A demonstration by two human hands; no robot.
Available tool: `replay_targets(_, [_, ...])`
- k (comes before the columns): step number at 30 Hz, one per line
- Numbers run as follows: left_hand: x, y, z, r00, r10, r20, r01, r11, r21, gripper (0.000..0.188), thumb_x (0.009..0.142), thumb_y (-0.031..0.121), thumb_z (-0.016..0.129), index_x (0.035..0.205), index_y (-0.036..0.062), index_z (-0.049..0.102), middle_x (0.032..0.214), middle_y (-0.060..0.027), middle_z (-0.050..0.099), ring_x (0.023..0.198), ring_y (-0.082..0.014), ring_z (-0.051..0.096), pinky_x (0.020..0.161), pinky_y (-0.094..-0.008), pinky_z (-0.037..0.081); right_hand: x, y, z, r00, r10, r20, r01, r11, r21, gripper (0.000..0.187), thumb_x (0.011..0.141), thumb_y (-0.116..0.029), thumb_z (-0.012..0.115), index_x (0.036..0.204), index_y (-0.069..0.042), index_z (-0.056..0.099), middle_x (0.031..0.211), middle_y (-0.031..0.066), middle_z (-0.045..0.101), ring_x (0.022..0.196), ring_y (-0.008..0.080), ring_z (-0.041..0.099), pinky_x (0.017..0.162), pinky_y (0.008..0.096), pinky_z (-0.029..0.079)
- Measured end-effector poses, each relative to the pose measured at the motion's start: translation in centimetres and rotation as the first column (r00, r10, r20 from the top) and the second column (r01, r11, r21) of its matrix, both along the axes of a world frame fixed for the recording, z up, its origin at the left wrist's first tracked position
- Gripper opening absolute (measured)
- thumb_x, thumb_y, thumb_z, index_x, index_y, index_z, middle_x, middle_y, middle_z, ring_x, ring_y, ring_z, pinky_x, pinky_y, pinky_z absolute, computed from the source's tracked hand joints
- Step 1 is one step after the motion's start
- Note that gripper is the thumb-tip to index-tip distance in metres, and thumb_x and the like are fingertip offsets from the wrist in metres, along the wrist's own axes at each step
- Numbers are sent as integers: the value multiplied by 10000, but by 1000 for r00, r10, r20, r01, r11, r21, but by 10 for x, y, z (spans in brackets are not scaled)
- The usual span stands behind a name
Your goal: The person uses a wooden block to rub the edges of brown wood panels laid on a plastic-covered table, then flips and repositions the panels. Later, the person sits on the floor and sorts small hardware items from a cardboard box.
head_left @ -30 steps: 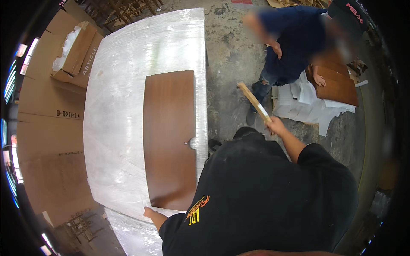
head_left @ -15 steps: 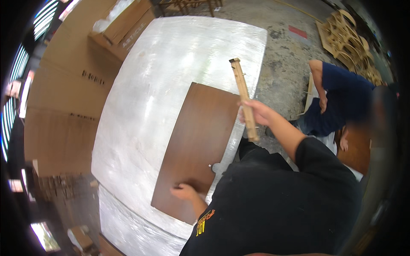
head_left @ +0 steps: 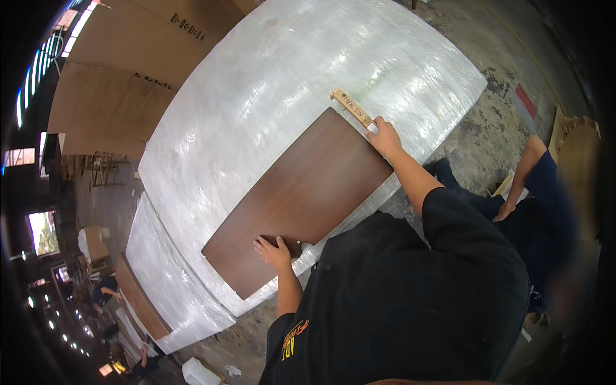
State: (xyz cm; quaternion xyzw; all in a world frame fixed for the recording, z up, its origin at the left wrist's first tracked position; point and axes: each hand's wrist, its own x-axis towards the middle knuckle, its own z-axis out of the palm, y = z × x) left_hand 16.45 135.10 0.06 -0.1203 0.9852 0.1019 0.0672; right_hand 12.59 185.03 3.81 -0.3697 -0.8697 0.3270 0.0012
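A brown wooden panel (head_left: 301,179) lies flat on a pad wrapped in clear plastic film (head_left: 224,147). My left hand (head_left: 274,252) rests on the panel's left part with its fingers spread, beside a small notch in the near edge. My right hand (head_left: 385,136) grips one end of a pale wooden strip (head_left: 355,109) with handwriting on its face. This strip lies along the panel's far right edge, and a small peg shows at its side. Whether it touches the panel, I cannot tell.
Large brown cardboard sheets (head_left: 115,96) stand at the far left. A second film-wrapped pad (head_left: 173,282) adjoins at the left, with a brown board (head_left: 141,298) at its end. A co-worker in dark blue (head_left: 545,212) is close on my right. Other people work at the lower left.
My right hand has brought the wooden strip from above the near right side to the panel's far right edge. My left hand has flattened onto the panel. The view has turned.
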Motion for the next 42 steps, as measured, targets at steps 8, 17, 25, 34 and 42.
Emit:
replay_targets(8, [-11, 12, -1, 986, 92, 141, -93, 996, -1, 909, 897, 492, 657, 1572, 62, 225, 1645, -221, 133, 1509, -438, 136, 1177, -602, 212, -18, -7, -21, 999, -11, 33, 13, 996, -87, 448, 959, -352, 602, 1335, -110, 576, 1187, 260, 576, 1107, 424, 600, 950, 472, 485])
replay_targets(17, [-14, -2, -17, 994, -38, 102, 43, 998, -50, 954, 895, 528, 656, 1561, 11, 208, 1603, -311, 159, 1464, -516, 187, 1157, -602, 258, -43, 55, -68, 980, 182, 80, -128, 887, -444, 519, 865, -404, 738, 1240, -62, 630, 1101, 196, 645, 973, 313, 652, 802, 454, 545])
replay_targets(25, [-16, -11, -30, 988, -56, 143, 70, 993, -98, 982, 887, 539, 672, 1552, -11, 203, 1580, -357, 158, 1435, -553, 217, 1133, -605, 298, -47, 67, -87, 966, 240, 99, -116, 738, -664, 507, 902, -374, 723, 1257, -38, 586, 1143, 166, 630, 1046, 306, 616, 843, 471, 523])
replay_targets(34, [-21, -2, -18, 975, -38, 219, 65, 991, -119, 969, 905, 507, 666, 1560, -8, 173, 1584, -356, 145, 1446, -549, 200, 1158, -579, 287, -27, 46, -80, 993, 122, 9, -92, 798, -596, 530, 954, -357, 649, 1312, 21, 553, 1256, 197, 623, 1172, 314, 578, 995, 423, 445])
replay_targets(42, [-25, -2, -13, 957, -33, 290, 58, 995, -77, 987, 914, 485, 661, 1556, -47, 131, 1578, -390, 84, 1458, -559, 143, 1202, -552, 203, -26, 44, -77, 997, 76, 27, -39, 741, -670, 459, 955, -333, 651, 1261, 5, 602, 1173, 168, 653, 1071, 261, 599, 933, 402, 467])
